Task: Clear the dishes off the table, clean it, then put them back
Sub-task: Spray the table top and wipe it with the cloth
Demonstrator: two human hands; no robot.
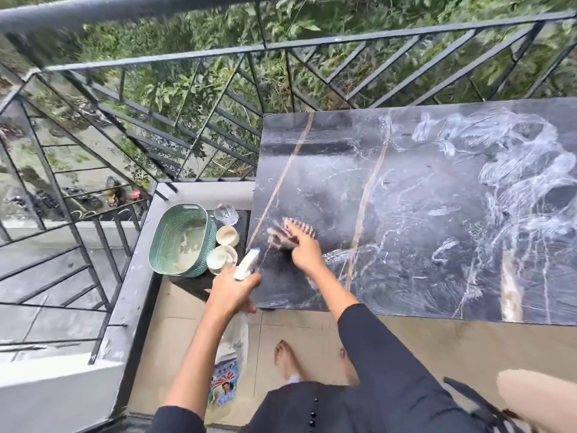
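A dark marble table (406,189) fills the right side, streaked with white foam on its right half. My right hand (307,253) grips a striped cloth (292,232) and presses it on the table's left edge. My left hand (232,290) holds a white spray bottle (246,264), its nozzle pointing at the table's near left corner and its body hanging below my hand. On a low dark stand left of the table sit two cream bowls (227,235) (220,259), a clear glass bowl (225,213) and a green basket (181,240).
A black metal railing (187,57) runs behind the table and down the left side, above a low grey wall (137,270). My bare feet (287,359) stand on the beige tiled floor just in front of the table's near edge.
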